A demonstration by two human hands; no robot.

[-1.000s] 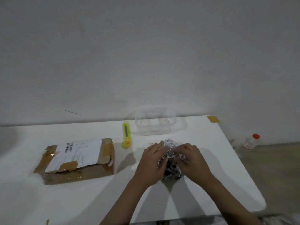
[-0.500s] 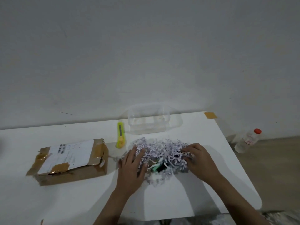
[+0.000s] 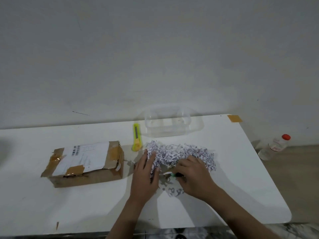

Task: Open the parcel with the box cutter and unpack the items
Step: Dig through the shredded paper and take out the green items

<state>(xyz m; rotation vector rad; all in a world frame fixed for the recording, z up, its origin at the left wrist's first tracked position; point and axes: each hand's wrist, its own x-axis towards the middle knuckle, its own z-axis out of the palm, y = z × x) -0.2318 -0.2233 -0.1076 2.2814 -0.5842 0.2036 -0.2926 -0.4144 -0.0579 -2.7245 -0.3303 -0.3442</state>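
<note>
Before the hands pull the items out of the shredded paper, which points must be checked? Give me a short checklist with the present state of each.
1. Box cutter lies away from both hands: ok.
2. Blade retracted: cannot tell.
3. Clear container stands open and within reach behind the shredded paper: ok.
4. Parcel is set aside, left of the work area: ok.
5. Left hand parts the paper; right hand is at a small green and black item: ok, though whether it grips it, cannot tell.
6. All items uncovered: cannot tell.

The white label (image 3: 84, 156) on the parcel (image 3: 86, 163) is showing a barcode, but its print is blurring past reading.
</note>
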